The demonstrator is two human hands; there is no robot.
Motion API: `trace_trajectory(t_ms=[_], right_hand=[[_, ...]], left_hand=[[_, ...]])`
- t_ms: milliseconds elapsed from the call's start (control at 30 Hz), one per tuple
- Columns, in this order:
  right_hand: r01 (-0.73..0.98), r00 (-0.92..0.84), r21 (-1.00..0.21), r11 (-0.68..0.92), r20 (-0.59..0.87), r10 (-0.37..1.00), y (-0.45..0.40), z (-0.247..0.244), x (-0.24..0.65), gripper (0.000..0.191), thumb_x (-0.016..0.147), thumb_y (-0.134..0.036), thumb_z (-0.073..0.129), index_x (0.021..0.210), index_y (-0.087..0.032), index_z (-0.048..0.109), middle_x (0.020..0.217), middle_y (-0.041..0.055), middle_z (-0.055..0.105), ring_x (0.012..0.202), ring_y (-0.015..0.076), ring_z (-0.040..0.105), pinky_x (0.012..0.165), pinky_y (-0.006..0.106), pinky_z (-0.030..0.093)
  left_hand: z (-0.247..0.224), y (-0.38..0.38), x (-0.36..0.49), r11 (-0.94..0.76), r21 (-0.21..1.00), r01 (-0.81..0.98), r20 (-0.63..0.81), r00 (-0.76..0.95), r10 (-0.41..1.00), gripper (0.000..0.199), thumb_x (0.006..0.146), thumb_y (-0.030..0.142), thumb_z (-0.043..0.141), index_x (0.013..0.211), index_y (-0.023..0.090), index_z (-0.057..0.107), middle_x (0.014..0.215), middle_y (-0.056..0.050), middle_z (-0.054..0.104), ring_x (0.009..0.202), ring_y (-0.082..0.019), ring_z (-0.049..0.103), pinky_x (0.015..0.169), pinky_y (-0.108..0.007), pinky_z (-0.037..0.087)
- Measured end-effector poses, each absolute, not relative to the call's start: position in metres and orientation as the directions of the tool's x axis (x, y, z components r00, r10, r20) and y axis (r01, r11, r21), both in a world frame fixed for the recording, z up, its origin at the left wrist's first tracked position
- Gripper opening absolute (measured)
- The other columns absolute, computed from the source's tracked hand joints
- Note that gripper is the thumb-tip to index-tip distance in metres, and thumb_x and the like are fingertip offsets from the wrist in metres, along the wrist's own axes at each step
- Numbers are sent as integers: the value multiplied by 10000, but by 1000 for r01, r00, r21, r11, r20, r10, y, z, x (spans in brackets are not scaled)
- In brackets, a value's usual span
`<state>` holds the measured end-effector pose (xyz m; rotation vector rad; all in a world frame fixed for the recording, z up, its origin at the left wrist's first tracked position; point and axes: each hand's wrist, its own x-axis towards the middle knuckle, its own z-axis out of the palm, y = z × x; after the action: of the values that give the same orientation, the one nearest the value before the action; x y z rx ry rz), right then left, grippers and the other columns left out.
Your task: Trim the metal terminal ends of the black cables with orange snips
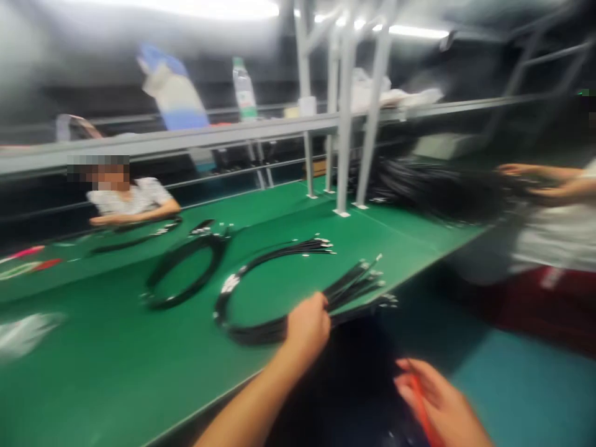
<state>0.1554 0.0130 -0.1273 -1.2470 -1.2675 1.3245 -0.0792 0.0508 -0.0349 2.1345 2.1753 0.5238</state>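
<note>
My left hand is closed around a bundle of black cables at the near edge of the green table. The bundle curves round in an open loop, with a white band on its left side and pale connectors at its ends. Several cable ends fan out to the right of my fist. Off the table edge, at the lower right, my right hand is closed on a slim red-orange object. Motion blur hides its exact kind.
On the green table lie a coiled black cable bundle and clear plastic. Metal posts hold a shelf with a bottle. One person sits opposite; another person stands right, beside a large cable pile.
</note>
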Motion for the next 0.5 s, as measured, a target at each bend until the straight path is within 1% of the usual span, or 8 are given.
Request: trace_trajectory(t_ms=[33, 67, 100, 167, 267, 367, 433, 500], right_hand=[[-82, -116, -980, -182, -172, 978, 13, -119, 149, 370, 637, -394, 762, 918, -203, 616, 681, 11, 693, 470, 148, 630, 402, 207, 480], [-194, -163, -945, -263, -233, 959, 13, -112, 142, 378, 639, -364, 774, 931, -197, 601, 656, -14, 664, 395, 112, 570, 347, 189, 420], [-233, -148, -933, -274, -245, 958, 13, -108, 135, 388, 628, -344, 787, 922, -186, 590, 603, -35, 630, 357, 94, 529, 329, 178, 390], [-290, -93, -915, -280, -264, 960, 14, -104, 126, 373, 676, -346, 756, 950, -175, 570, 600, -40, 613, 324, 71, 478, 301, 161, 328], [-406, -10, -882, -240, -258, 966, 15, -99, 128, 330, 745, -370, 695, 965, -171, 551, 632, -34, 604, 328, 42, 419, 304, 146, 258], [-516, 82, -846, -133, -203, 976, 14, -86, 139, 358, 730, -366, 715, 986, -201, 529, 700, -41, 611, 368, 30, 399, 346, 153, 276], [-559, 131, -826, -73, -175, 976, 14, -77, 144, 408, 688, -335, 754, 999, -218, 516, 765, -33, 627, 430, 45, 453, 400, 168, 348], [-578, 159, -814, -47, -169, 973, 13, -71, 143, 405, 672, -277, 770, 982, -225, 515, 775, -36, 625, 505, 66, 515, 469, 184, 411]], left_hand=[[-31, 53, -71, -42, 324, 945, 171, -15, 985, 201, 824, 122, 474, 994, 196, 551, 836, -59, 687, 771, -206, 633, 659, -301, 411], [-27, 53, -61, -82, 368, 926, 146, 29, 989, 222, 823, 140, 482, 1024, 219, 536, 823, -31, 687, 757, -195, 637, 651, -287, 412], [-24, 53, -49, -127, 404, 906, 125, 83, 989, 224, 825, 171, 498, 1036, 239, 529, 810, -7, 685, 744, -185, 638, 643, -274, 413], [-18, 49, -25, -221, 481, 848, 102, 196, 975, 201, 833, 234, 521, 1032, 265, 536, 810, 18, 679, 742, -168, 633, 635, -253, 418], [-17, 38, 1, -308, 639, 705, 144, 284, 948, 111, 855, 240, 500, 911, 254, 594, 816, 11, 657, 738, -149, 608, 647, -239, 422], [-27, 28, 6, -288, 751, 594, 168, 251, 953, 121, 846, 228, 509, 794, 224, 618, 795, -10, 623, 722, -153, 586, 650, -248, 425], [-35, 22, 5, -233, 792, 564, 115, 236, 965, 111, 835, 229, 524, 769, 210, 612, 770, -15, 614, 714, -164, 583, 644, -259, 426], [-42, 17, 4, -184, 811, 555, 50, 248, 967, 90, 825, 217, 534, 769, 204, 604, 755, -13, 620, 713, -172, 586, 641, -266, 423]])
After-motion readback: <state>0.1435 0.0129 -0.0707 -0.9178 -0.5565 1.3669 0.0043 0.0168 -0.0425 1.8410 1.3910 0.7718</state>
